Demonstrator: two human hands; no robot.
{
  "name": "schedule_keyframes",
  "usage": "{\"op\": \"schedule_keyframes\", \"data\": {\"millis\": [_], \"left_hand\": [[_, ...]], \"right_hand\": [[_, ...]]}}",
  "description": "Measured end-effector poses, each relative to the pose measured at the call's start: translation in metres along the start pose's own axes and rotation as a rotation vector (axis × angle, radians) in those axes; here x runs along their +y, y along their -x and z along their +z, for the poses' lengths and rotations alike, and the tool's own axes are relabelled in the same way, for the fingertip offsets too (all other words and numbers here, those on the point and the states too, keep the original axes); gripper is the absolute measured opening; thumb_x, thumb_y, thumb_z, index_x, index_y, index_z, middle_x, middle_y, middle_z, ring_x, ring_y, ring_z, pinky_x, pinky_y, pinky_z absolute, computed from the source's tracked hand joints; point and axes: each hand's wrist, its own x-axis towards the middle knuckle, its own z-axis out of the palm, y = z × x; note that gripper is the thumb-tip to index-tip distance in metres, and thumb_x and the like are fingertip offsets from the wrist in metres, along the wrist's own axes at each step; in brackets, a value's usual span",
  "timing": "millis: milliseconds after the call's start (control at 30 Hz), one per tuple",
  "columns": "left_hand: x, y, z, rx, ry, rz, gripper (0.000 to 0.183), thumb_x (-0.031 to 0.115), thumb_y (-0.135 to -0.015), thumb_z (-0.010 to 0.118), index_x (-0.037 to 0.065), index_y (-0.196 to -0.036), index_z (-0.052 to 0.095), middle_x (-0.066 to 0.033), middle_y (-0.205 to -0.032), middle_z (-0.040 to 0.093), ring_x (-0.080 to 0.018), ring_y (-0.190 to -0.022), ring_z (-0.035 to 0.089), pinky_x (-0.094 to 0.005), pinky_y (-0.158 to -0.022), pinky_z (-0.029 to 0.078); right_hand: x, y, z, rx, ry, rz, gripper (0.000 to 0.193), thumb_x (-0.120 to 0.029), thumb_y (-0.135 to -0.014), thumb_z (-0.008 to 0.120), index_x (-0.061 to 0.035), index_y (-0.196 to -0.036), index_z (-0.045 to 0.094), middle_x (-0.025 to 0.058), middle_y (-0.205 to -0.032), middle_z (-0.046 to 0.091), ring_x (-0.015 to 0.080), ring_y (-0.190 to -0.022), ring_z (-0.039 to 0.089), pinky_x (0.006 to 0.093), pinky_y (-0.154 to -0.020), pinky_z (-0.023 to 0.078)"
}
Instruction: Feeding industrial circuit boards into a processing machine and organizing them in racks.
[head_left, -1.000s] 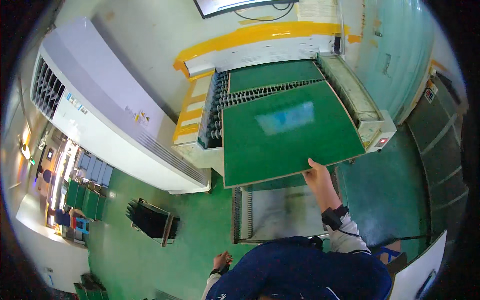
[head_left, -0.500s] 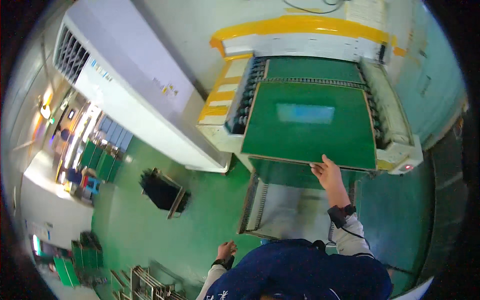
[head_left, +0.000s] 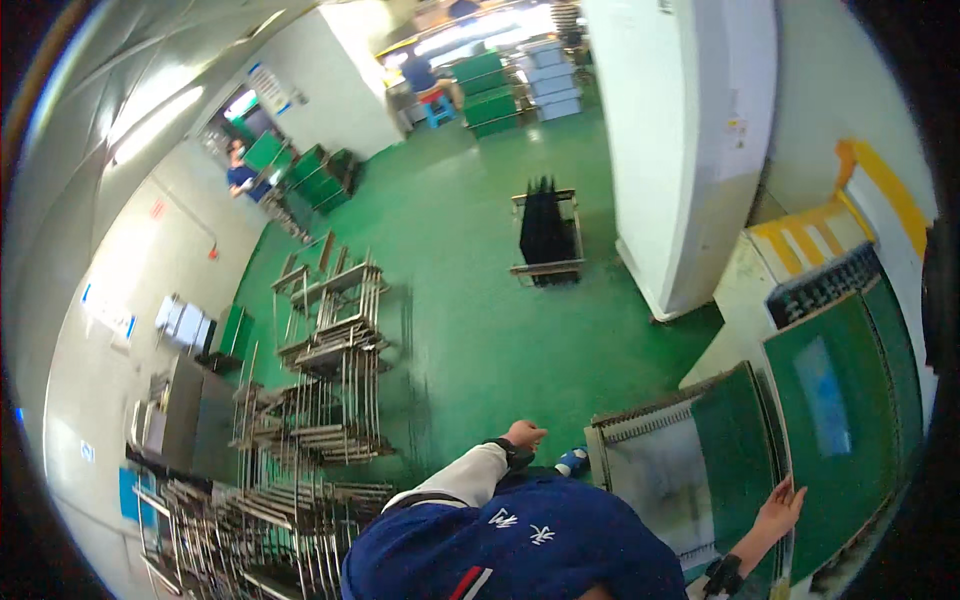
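My right hand (head_left: 780,510) is at the near edge of a flat green board (head_left: 835,410), its fingers closed on the rim. The board lies on the roller bed of a white conveyor machine (head_left: 735,320) at the right, with a bluish glare on its surface. My left hand (head_left: 524,434) hangs over the floor in front of my body, fingers curled, with nothing visible in it. Between my body and the machine stands a rack (head_left: 640,420) with toothed edges; a pale surface and a green part show inside it.
Metal frame racks (head_left: 330,340) crowd the left side. A small rack with black panels (head_left: 546,235) stands on the green floor, near a tall white cabinet unit (head_left: 680,140). A co-worker (head_left: 255,185) stands at the far left by green crates (head_left: 322,178); another person (head_left: 425,75) sits farther back.
My view has swung left, so the machine now sits at the right side and more racks and floor show. My right hand stays at the board's near edge; my left hand stays curled.
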Motion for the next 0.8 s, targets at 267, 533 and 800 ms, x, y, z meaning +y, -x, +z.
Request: {"op": "schedule_keyframes", "data": {"millis": [267,533,800], "left_hand": [[-0.019,-0.006,0.0,0.002,-0.033,-0.006,0.035,0.034,-0.075,0.063,0.0,-0.084,0.059,-0.0066,-0.072,0.059,-0.0143,-0.056,0.056,-0.0276,-0.049,0.048],[-0.014,0.012,0.001,0.055,-0.019,-0.033,0.034,0.034,-0.075,0.062,0.001,-0.081,0.059,-0.0059,-0.069,0.058,-0.0142,-0.054,0.056,-0.0283,-0.048,0.047],[-0.02,-0.002,0.007,0.06,-0.048,-0.011,0.035,0.034,-0.074,0.06,0.0,-0.085,0.061,-0.0085,-0.072,0.063,-0.0181,-0.055,0.06,-0.0307,-0.05,0.049]], "right_hand": [[-0.005,-0.026,-0.014,0.014,0.05,-0.023,0.044,-0.021,-0.084,0.055,0.0087,-0.112,0.041,0.0204,-0.109,0.047,0.0246,-0.092,0.053,0.0272,-0.079,0.047],[-0.002,0.01,0.028,0.055,0.045,-0.011,0.06,-0.037,-0.083,0.053,-0.0069,-0.13,0.031,0.0125,-0.134,0.031,0.0272,-0.123,0.028,0.0442,-0.103,0.018],[-0.014,-0.036,-0.009,0.002,0.013,0.001,0.046,-0.023,-0.08,0.06,0.0065,-0.111,0.043,0.0158,-0.108,0.049,0.0235,-0.098,0.051,0.0278,-0.084,0.045]]}}
